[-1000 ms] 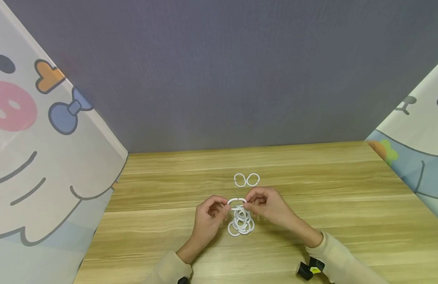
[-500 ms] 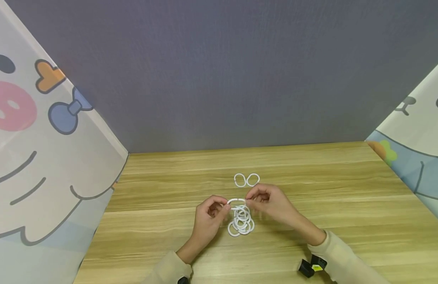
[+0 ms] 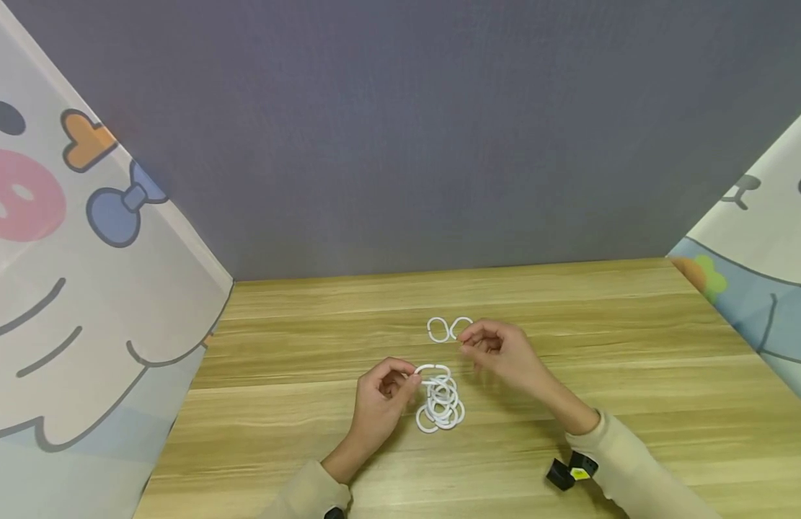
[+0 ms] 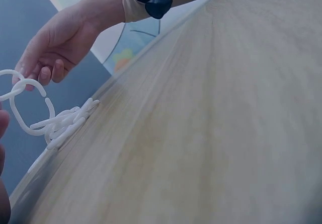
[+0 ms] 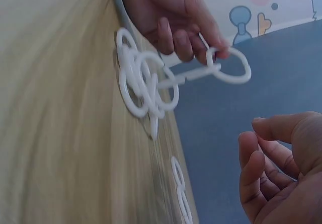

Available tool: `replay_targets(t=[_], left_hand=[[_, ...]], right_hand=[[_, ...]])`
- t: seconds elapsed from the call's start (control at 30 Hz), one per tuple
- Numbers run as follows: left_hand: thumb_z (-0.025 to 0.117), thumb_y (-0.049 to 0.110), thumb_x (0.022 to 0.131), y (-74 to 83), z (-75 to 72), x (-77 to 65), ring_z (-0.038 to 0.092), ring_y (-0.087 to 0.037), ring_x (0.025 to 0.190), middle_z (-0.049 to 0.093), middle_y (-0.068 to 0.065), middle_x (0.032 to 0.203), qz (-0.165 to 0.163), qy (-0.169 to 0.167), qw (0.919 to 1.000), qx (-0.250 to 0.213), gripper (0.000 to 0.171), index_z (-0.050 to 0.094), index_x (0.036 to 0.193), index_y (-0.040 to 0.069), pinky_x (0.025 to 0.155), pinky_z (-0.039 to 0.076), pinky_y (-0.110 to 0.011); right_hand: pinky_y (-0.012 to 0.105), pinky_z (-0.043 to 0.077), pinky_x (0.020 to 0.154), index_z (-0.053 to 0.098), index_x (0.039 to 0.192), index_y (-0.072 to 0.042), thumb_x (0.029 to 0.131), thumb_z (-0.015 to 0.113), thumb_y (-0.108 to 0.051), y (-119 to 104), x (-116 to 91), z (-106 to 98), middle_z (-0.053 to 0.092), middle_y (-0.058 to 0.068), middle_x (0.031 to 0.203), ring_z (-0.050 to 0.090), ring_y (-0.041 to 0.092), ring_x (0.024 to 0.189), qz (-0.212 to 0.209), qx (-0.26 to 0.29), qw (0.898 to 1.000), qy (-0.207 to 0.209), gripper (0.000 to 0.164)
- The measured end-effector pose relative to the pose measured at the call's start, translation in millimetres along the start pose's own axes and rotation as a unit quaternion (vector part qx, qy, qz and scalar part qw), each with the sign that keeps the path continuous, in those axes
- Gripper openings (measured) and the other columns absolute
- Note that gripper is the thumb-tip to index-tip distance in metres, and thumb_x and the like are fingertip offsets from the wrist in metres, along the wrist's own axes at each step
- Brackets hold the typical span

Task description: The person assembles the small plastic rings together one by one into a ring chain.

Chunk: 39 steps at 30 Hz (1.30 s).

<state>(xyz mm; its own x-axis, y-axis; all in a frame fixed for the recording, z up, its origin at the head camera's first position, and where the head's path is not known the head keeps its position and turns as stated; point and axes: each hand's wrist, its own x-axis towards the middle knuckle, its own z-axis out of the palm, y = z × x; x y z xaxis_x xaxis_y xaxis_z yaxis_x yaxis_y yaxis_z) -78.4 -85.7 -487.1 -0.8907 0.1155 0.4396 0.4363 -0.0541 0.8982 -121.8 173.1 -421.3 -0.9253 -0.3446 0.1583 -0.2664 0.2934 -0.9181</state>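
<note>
My left hand pinches a white plastic split ring between thumb and fingertips, raised above the table. That ring is hooked through another link, which leads down to a heap of white linked rings on the wood. My right hand hovers to the right and beyond the heap, its fingers loosely bent with nothing visible between them. In the right wrist view, thumb and index fingertip come close together. Farther back lie two white rings side by side; the right fingertips partly cover one of them in the head view.
A wood-grain table carries everything. A grey panel rises behind it, with cartoon-printed panels at the left and right sides. Dark devices are strapped at the wrists.
My right hand has let go of the held ring and moved up and right, toward the two rings at the back. The left hand keeps its hold in the same place.
</note>
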Motion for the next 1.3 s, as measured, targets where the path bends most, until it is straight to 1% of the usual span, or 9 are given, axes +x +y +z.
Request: replay_targets(t=[0.17, 0.37, 0.63, 0.73, 0.8, 0.87, 0.97, 1.1, 1.3], left_hand=[[0.074, -0.009, 0.100, 0.4, 0.5, -0.4, 0.060, -0.001, 0.067, 0.069, -0.021, 0.075, -0.003, 0.001, 1.0000, -0.001, 0.007, 0.074, 0.104, -0.003, 0.056, 0.043, -0.017], [0.074, -0.008, 0.100, 0.6, 0.7, -0.4, 0.061, -0.001, 0.067, 0.069, -0.021, 0.075, -0.005, 0.003, 1.0000, -0.002, 0.007, 0.074, 0.104, -0.003, 0.056, 0.043, -0.017], [0.074, -0.009, 0.099, -0.9, 0.6, -0.4, 0.061, -0.001, 0.067, 0.068, -0.021, 0.075, 0.001, 0.002, 1.0000, -0.002, 0.007, 0.074, 0.103, -0.003, 0.055, 0.044, -0.017], [0.074, -0.009, 0.100, -0.4, 0.8, -0.3, 0.061, -0.001, 0.068, 0.068, -0.021, 0.075, -0.002, 0.002, 1.0000, -0.003, 0.007, 0.074, 0.104, -0.003, 0.055, 0.044, -0.017], [0.074, -0.008, 0.100, 0.2, 0.9, -0.2, 0.061, -0.001, 0.068, 0.068, -0.021, 0.076, -0.006, 0.003, 1.0000, -0.002, 0.006, 0.074, 0.104, -0.003, 0.056, 0.044, -0.017], [0.074, -0.008, 0.100, 0.9, 1.2, -0.1, 0.061, -0.001, 0.069, 0.069, -0.021, 0.077, -0.011, 0.004, 0.9999, 0.000, 0.006, 0.074, 0.104, -0.003, 0.057, 0.044, -0.017], [0.074, -0.007, 0.100, 2.1, 1.4, 0.0, 0.062, -0.002, 0.069, 0.069, -0.021, 0.078, -0.016, 0.006, 0.9998, 0.002, 0.006, 0.074, 0.103, -0.003, 0.058, 0.044, -0.016], [0.074, -0.007, 0.100, 3.4, 1.6, 0.4, 0.062, -0.002, 0.070, 0.069, -0.021, 0.078, -0.019, 0.007, 0.9998, 0.003, 0.005, 0.075, 0.103, -0.003, 0.059, 0.044, -0.016], [0.074, -0.008, 0.100, 3.5, 1.4, 0.8, 0.062, -0.003, 0.067, 0.069, -0.022, 0.076, -0.021, 0.008, 0.9997, 0.002, 0.006, 0.074, 0.103, -0.003, 0.057, 0.043, -0.017]], right_hand=[[0.032, 0.054, 0.049, 0.073, 0.117, 0.010, 0.099, 0.080, 0.004, 7, 8, -6, 0.075, 0.027, 0.097, 0.071, 0.037, 0.064, 0.002, -0.009, 1.000, 0.022, 0.020], [0.026, 0.050, 0.048, 0.076, 0.116, 0.009, 0.097, 0.080, 0.004, 15, 20, -10, 0.076, 0.016, 0.095, 0.071, 0.034, 0.064, 0.004, -0.033, 0.998, 0.048, 0.020], [0.024, 0.056, 0.072, 0.079, 0.113, 0.004, 0.092, 0.086, 0.004, 28, 35, -1, 0.079, 0.009, 0.096, 0.069, 0.016, 0.083, -0.007, -0.117, 0.991, 0.058, 0.021], [0.025, 0.054, 0.071, 0.080, 0.113, 0.003, 0.090, 0.088, 0.004, 35, 39, 4, 0.079, 0.009, 0.096, 0.066, 0.018, 0.081, -0.021, -0.143, 0.988, 0.062, 0.025], [0.028, 0.052, 0.073, 0.080, 0.115, 0.002, 0.088, 0.090, 0.003, 39, 42, 6, 0.079, 0.011, 0.100, 0.065, 0.023, 0.083, -0.032, -0.153, 0.986, 0.061, 0.029], [0.035, 0.054, 0.080, 0.080, 0.119, 0.000, 0.085, 0.093, 0.002, 43, 45, 7, 0.080, 0.013, 0.106, 0.066, 0.029, 0.090, -0.046, -0.165, 0.984, 0.058, 0.036], [0.051, 0.053, 0.103, 0.078, 0.128, -0.003, 0.081, 0.096, -0.001, 47, 49, 8, 0.079, 0.014, 0.123, 0.067, 0.038, 0.115, -0.062, -0.180, 0.981, 0.047, 0.050], [0.068, 0.038, 0.124, 0.070, 0.144, -0.006, 0.079, 0.098, -0.004, 52, 52, 10, 0.069, 0.017, 0.148, 0.055, 0.046, 0.144, -0.065, -0.189, 0.980, 0.018, 0.071], [0.075, 0.025, 0.127, 0.062, 0.154, -0.007, 0.083, 0.095, -0.006, 58, 54, 13, 0.061, 0.021, 0.159, 0.041, 0.052, 0.156, -0.072, -0.203, 0.977, -0.005, 0.078]])
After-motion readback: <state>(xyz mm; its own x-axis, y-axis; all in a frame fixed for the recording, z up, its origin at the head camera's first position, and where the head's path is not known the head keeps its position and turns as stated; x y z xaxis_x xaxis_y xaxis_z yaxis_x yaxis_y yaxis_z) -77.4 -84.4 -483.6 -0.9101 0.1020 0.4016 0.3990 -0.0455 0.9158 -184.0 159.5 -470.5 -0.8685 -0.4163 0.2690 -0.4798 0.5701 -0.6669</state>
